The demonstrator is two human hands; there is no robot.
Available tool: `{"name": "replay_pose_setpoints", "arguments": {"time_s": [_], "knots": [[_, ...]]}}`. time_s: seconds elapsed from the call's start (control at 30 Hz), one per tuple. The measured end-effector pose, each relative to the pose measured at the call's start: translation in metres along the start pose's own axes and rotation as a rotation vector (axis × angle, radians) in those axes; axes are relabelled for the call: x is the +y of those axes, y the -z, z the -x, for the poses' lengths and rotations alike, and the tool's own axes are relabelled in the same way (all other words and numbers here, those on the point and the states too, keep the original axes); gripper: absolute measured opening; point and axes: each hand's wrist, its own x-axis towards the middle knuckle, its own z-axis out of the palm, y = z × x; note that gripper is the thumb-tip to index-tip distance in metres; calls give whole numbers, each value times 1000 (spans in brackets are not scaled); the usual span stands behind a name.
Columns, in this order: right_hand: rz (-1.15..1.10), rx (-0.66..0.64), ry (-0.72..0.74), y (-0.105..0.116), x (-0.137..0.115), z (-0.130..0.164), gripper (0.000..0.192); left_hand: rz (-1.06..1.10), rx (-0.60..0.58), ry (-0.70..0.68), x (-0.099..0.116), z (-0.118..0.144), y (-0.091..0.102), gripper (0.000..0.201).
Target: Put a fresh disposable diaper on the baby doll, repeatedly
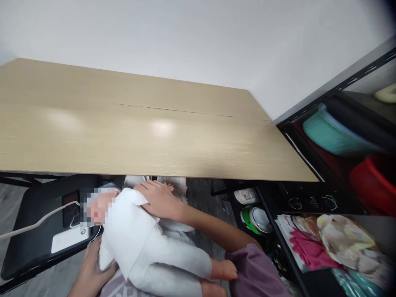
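Note:
A baby doll [133,231] in a white long-sleeved outfit lies across my lap, below the table's front edge. Its blurred-out head points left and its bare feet point right. At the lower left, my left hand [93,264] holds the doll near its shoulder and sleeve, with the thumb in front and the other fingers partly hidden. Reaching over from the right, my right hand [161,198] grips the doll's upper side by its other arm, fingers laid over the white cloth. A small doll hand shows just past my fingers.
A light wood table [154,136] spans the view before a white wall. On a black stool [27,231] at left lie a white power bank [69,240] and a cable. A black shelf at right holds a teal basin [337,132], a red basin [371,185] and bagged cloths [343,235].

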Motion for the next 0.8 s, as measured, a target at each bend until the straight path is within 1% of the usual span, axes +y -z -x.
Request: {"name": "replay_pose_setpoints", "arguments": {"time_s": [0.03, 0.1, 0.13, 0.2, 0.27, 0.33, 0.4, 0.43, 0.5, 0.57, 0.67, 0.73, 0.8], "knots": [[-19, 23, 12, 10, -4, 6, 32, 1, 16, -21, 7, 2, 0, 60], [-66, 63, 18, 33, -10, 24, 40, 42, 24, -9, 25, 5, 3, 54], [-94, 80, 2, 46, -11, 36, 45, 69, 21, -9, 35, 5, 6, 52], [-139, 109, -72, 69, -11, 61, 53, 95, 17, -57, 55, -1, 18, 51], [-159, 148, -187, 86, -5, 84, 59, 46, -19, -148, 76, -17, 32, 52], [-135, 203, -310, 94, 7, 102, 60, -53, -113, -248, 100, -44, 46, 53], [-96, 266, -417, 96, 24, 112, 54, -145, -204, -348, 127, -77, 55, 53], [-83, 295, -459, 95, 33, 115, 48, -184, -225, -391, 142, -93, 58, 54], [-74, 340, -516, 91, 51, 118, 39, -265, -234, -462, 169, -122, 60, 57], [-68, 371, -546, 87, 65, 122, 35, -373, -231, -489, 192, -143, 60, 58], [-35, 407, -558, 80, 80, 129, 37, -544, -197, -447, 212, -161, 64, 54], [0, 446, -556, 76, 87, 133, 38, -632, -143, -398, 220, -168, 68, 52], [44, 505, -564, 71, 95, 134, 40, -688, -70, -371, 226, -176, 70, 54]]}}
